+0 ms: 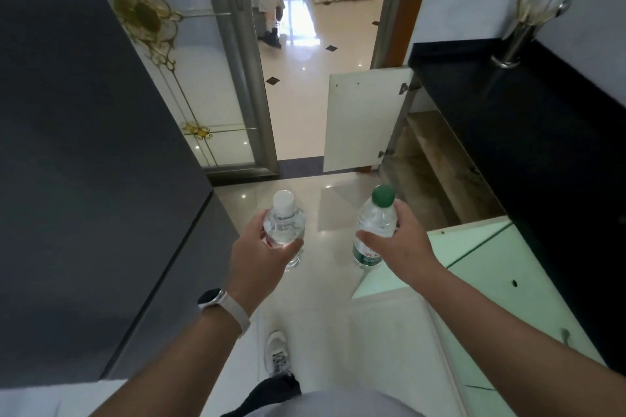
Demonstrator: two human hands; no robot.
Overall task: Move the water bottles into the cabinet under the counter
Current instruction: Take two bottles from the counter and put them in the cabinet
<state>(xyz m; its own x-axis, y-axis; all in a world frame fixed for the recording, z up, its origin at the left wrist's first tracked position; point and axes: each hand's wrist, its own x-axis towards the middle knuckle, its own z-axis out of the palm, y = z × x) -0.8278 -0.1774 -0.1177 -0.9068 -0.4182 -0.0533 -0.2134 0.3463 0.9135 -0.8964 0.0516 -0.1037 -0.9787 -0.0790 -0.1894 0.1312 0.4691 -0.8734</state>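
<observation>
Holding two water bottles above the tiled floor [325,284], one in each of the hands. Gripping the white-capped bottle [284,225] with the left hand [261,249]: fingers curled round the clear shoulder, thumb across the near side, cap toward 12 o'clock. Gripping the green-capped bottle [374,223] with the right hand [398,242]: fingers and thumb wrapped round the body above the green label, cap tilted toward 1 o'clock. Bottles apart and roughly level, green-capped one at 3 o'clock of the white-capped one. Both clear of the floor, neither inside the cabinet. Wearing a watch [215,301] on the left wrist.

Noting the cabinet [433,173] at 1 o'clock of the right hand, under the black worktop [508,118]; white door [362,118] swung open, interior dim and brownish. Noting a pale-green cabinet door [474,264] at 4 o'clock of the right hand, standing out from under the worktop. Metal utensil holder [515,41] upright on the worktop, at 2 o'clock. Dark tall unit [84,145] filling 9 o'clock. Ornamented glass door [189,78] at 11 o'clock. White shoe [277,352] on the floor at 6 o'clock.
</observation>
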